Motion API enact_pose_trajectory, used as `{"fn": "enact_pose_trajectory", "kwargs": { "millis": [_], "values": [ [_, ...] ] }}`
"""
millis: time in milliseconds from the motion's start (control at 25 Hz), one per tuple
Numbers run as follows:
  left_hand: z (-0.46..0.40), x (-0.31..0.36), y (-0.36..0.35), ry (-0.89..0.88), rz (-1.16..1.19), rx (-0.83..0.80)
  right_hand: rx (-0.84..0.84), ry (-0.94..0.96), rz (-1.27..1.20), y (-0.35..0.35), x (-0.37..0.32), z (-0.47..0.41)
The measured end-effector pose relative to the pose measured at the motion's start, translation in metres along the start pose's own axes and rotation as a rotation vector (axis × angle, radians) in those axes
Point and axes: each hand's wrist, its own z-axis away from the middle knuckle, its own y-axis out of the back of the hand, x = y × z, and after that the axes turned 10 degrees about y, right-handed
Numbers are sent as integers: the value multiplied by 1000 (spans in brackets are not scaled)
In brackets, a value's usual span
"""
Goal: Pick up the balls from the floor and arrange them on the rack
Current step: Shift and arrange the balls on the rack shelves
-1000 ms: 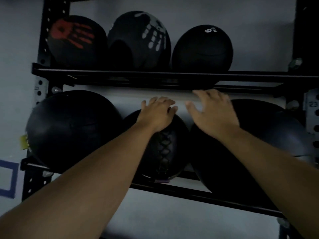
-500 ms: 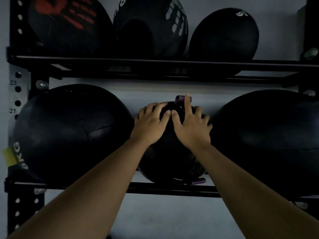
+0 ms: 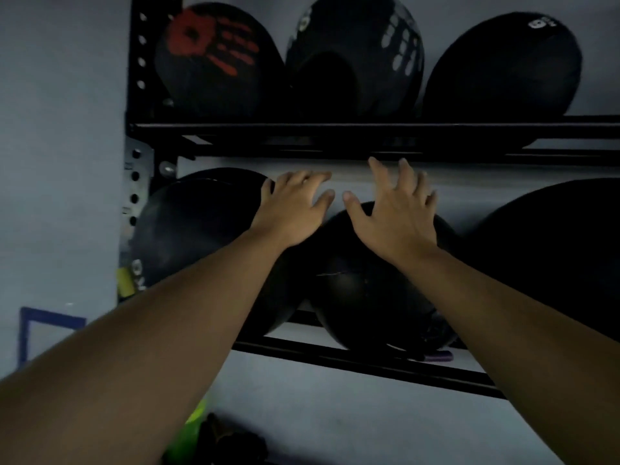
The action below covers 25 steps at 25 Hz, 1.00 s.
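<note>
only one view here, the head camera, so everything comes from it. both hands are raised in front of the rack (image 3: 369,129), fingers spread wide and holding nothing. the left hand (image 3: 295,209) lies over the gap between the left ball (image 3: 188,236) and the middle ball (image 3: 362,290), its heel seeming to touch the middle ball's upper left shoulder — contact is hard to judge in this dim light. the right hand (image 3: 396,213) lies over the top of the middle ball, palm toward it, fingertips reaching up near the underside of the upper shelf rail.

the middle ball sits on the lower shelf, wedged between the left ball and the right ball (image 3: 553,256), appearing to touch both. it lies directly ahead of and just below the hands, centred between the two wrists, so neither hand is clearly nearer; the right covers more of it. being round, it has no long axis to line up with.

three more balls fill the upper shelf. this ball looks seated — the likely next call is to let go and turn down toward the floor (image 3: 335,414), where a dark heap with something green (image 3: 198,417) shows at the bottom edge; whether that is another ball i cannot tell.
</note>
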Motion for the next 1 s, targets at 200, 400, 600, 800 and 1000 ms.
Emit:
{"fn": "enact_pose_trajectory", "kwargs": {
  "millis": [200, 400, 600, 800, 1000],
  "values": [
    [-9, -98, 81, 161, -64, 159, -49, 160, -171, -28, -119, -39],
    [-19, -200, 108, 254, 100, 83, -137, 90, -233, -73, -188, -71],
    [-14, -235, 78, 297, 352, -51, -135, 18, -164, -106, -204, -73],
    [-11, -225, 61, 290, 449, 64, -130, -10, -206, -104, -189, -68],
    [-17, -222, 77, 172, 466, 10, -218, 39, -229, -88, -183, -69]
  ]
}}
